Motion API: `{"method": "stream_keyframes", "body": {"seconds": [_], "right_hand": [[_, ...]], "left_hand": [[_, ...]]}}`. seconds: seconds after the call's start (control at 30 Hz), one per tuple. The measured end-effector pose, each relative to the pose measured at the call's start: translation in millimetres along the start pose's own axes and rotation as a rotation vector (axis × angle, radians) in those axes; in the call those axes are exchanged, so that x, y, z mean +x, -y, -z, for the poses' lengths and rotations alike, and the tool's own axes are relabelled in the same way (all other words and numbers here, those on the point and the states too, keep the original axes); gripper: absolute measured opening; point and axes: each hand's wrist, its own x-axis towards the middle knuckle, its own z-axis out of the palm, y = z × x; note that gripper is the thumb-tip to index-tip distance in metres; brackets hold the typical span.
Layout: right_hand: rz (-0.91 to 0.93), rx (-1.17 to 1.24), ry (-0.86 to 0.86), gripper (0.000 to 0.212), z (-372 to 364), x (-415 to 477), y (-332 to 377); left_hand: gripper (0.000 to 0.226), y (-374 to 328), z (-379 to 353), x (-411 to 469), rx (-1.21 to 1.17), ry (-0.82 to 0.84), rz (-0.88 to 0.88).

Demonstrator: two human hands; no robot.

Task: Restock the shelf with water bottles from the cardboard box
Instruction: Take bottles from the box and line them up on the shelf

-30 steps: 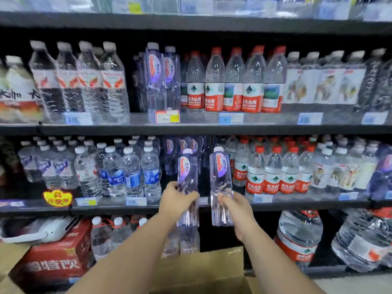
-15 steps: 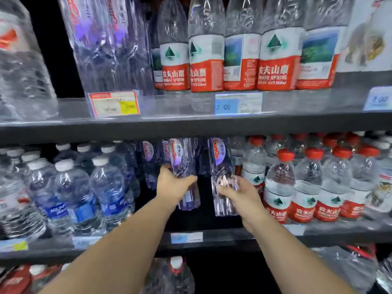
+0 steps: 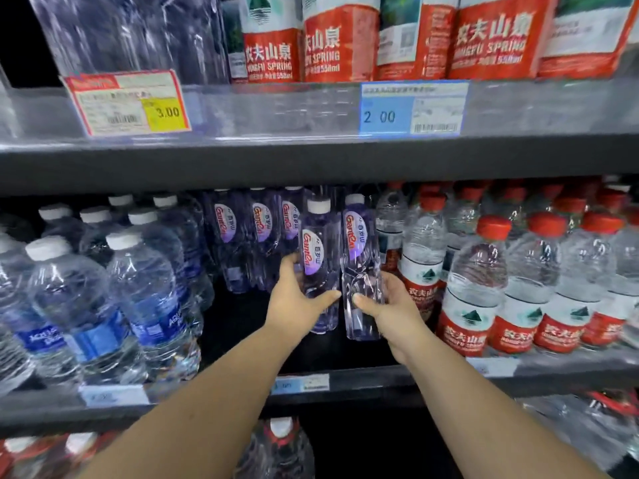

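Two clear purple-tinted water bottles with white caps stand upright side by side inside the middle shelf (image 3: 311, 378). My left hand (image 3: 294, 299) grips the left bottle (image 3: 320, 243) round its lower half. My right hand (image 3: 387, 305) grips the right bottle (image 3: 359, 243) the same way. Just behind them stand three more bottles of the same brand (image 3: 262, 229). The cardboard box is out of view.
Blue-labelled bottles (image 3: 103, 305) fill the shelf to the left, red-capped bottles (image 3: 501, 288) fill it to the right. The upper shelf edge (image 3: 311, 157) with price tags hangs close above the caps. A dark gap lies in front of the purple bottles.
Both hands have pushed their bottles further into the middle shelf, up to the row of same-brand bottles. The view has moved closer to the shelf.
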Motion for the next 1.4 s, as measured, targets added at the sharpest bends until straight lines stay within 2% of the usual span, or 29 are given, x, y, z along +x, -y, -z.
{"method": "stream_keyframes", "body": {"seconds": [0.1,0.27,0.4,0.57,0.73,0.83,0.97,1.1,1.23,1.4], "right_hand": [[0.017,-0.027,0.019,0.05,-1,4,1],[0.037,-0.056,0.056,0.049,3,1,3],[0.031,-0.071,0.064,0.054,7,3,2],[0.055,-0.038,-0.007,0.059,7,19,2],[-0.011,0.0,0.088,0.067,3,29,-5],[0.002,-0.258,0.066,0.065,0,35,-2],[0.1,-0.55,-0.076,0.062,-14,44,3],[0.095,-0.56,-0.161,0.053,-26,48,6],[0.037,-0.747,-0.223,0.039,-28,58,5],[-0.008,-0.88,-0.23,0.044,-28,75,13]], "left_hand": [[0.084,4,3,-1,0.017,0.027,-0.005],[0.071,26,11,6,0.095,0.164,0.097],[0.063,33,15,13,0.122,0.11,0.154],[0.055,23,7,24,0.174,0.062,0.189],[0.058,17,-4,38,0.186,0.006,0.22],[0.048,20,-9,45,0.187,-0.037,0.225],[0.049,28,-14,55,0.147,-0.075,0.253],[0.052,35,-17,63,0.113,-0.087,0.268],[0.049,36,-20,67,0.113,-0.093,0.273],[0.056,34,-24,73,0.13,-0.113,0.319]]}}
